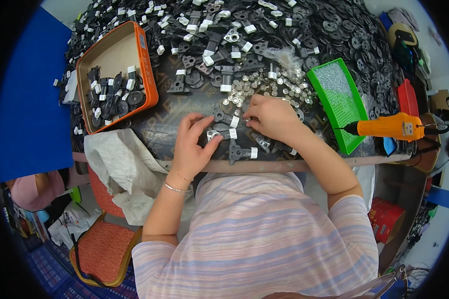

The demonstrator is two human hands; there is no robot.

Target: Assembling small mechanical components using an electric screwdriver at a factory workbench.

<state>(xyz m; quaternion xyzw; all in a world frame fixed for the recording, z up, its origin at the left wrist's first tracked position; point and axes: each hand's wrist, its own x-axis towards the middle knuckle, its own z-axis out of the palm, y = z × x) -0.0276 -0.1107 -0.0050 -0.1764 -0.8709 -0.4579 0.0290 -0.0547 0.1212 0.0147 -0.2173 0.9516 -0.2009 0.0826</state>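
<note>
My left hand (pixel 192 147) is curled at the near table edge, thumb and fingers either side of a small black plastic bracket with a white end (pixel 233 133). Its thumb touches that bracket, and the fingertips come close to a second similar bracket (pixel 219 114) just beyond. My right hand (pixel 273 117) is pinched, fingertips down, around what looks like a small round metal piece (pixel 248 119), mostly hidden by the fingers. More black brackets (pixel 240 152) lie nearer me and under my right wrist. A pile of small silvery round metal pieces (pixel 264 84) spreads just past my right hand.
An orange-rimmed tray (pixel 152 89) at left holds several black and white parts. To the right are a green tray (pixel 356 102) of tiny metal bits and an orange electric screwdriver (pixel 391 127). Heaped black parts (pixel 329 30) cover the far table. A whitish sack (pixel 122 159) hangs at the left edge.
</note>
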